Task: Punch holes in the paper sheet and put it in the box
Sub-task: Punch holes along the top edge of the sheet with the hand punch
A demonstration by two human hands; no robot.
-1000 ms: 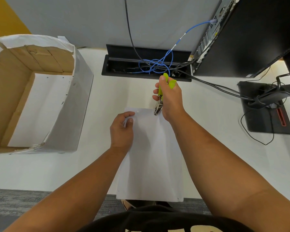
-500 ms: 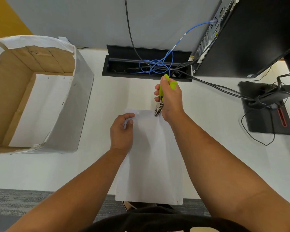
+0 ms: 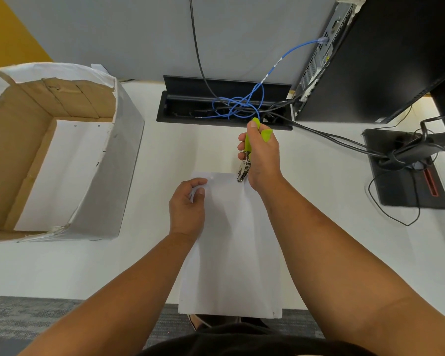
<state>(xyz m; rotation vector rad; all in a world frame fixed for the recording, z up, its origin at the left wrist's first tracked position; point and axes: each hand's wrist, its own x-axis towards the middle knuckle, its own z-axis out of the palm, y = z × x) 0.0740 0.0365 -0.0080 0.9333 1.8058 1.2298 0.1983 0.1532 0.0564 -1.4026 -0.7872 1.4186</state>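
A white paper sheet (image 3: 231,253) lies lengthwise on the white desk, its near end hanging over the desk's front edge. My left hand (image 3: 188,206) pinches the sheet near its far left corner, thumb on top. My right hand (image 3: 261,155) grips a hole punch with lime-green handles (image 3: 246,160); its metal jaws sit over the sheet's far edge, right of the middle. One small punched hole shows near my left fingertips. The open cardboard box (image 3: 123,160), wrapped in white paper, stands at the left with white sheets lying on its floor.
A black cable tray (image 3: 185,104) with tangled blue and black cables is sunk into the desk behind my hands. A black computer case (image 3: 370,60) and a monitor stand base (image 3: 401,186) with trailing cables occupy the right. A grey partition wall rises behind the desk.
The punch's jaws and my right hand have stayed at the sheet's far edge with only a slight shift. My left hand keeps its pinch on the corner.
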